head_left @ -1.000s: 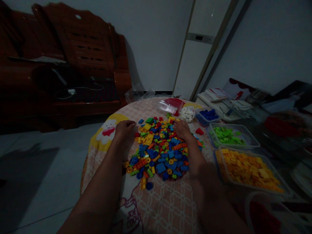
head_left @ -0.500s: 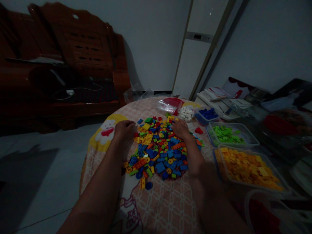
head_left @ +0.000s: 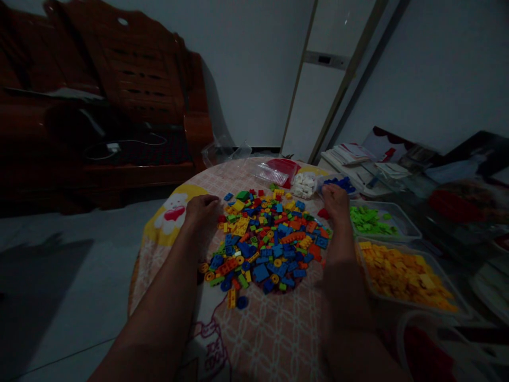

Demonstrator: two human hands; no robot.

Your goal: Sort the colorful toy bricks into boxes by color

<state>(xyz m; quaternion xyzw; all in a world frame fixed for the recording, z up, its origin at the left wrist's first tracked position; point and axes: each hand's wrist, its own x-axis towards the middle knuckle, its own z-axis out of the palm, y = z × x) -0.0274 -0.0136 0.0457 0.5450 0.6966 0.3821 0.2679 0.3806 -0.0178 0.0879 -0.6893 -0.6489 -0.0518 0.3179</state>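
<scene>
A spread heap of mixed coloured bricks (head_left: pixel 266 239) covers the middle of the round table. My left hand (head_left: pixel 201 208) rests at the heap's left edge, its fingers curled together; whether they hold anything is too dark to tell. Over the near left edge of the tub of blue bricks (head_left: pixel 341 184) is my right hand (head_left: pixel 335 200), with its fingers closed; anything in them is hidden. White bricks (head_left: pixel 304 185) lie left of that tub. The tub of green bricks (head_left: pixel 371 220) stands just right of my right wrist.
Farther right are a tub of yellow bricks (head_left: pixel 409 276) and a container with red pieces (head_left: pixel 427 355). Clear plastic trays (head_left: pixel 226 154) lie at the table's far edge. Papers (head_left: pixel 348 154) are stacked at the back right, and a wooden bench (head_left: pixel 135 79) stands at the back left.
My right hand has moved right, from the heap's upper right part to the tub of blue bricks, uncovering bricks there. My left hand has stayed nearly in place.
</scene>
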